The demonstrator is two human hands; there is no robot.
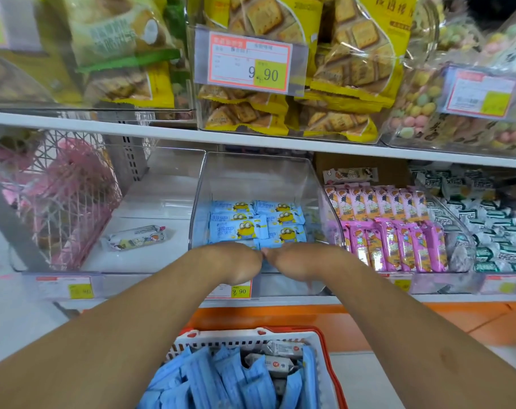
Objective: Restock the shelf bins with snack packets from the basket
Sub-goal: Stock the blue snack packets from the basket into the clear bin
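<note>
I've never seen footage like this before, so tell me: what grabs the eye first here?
Two bare arms reach into the middle of the shot, the left hand and right hand meeting at the front lip of a clear bin half filled with blue cartoon packets. Below, a white basket brims with more blue packets. Above hangs a big price tag reading 9.90.

- Clear rigid plastic shelf bin [259, 178]: smooth, glossy, see-through walls.
- Light-blue snack packets [252, 224] inside it: shiny plastic film.
- White latticed plastic basket [245, 339] at 6 o'clock: matt, with a glossy red rim.
- Pink snack packets [398, 243] at 3 o'clock: glossy foil-like wrap.
- White shelf board [150, 255]: smooth, painted-looking.
</note>
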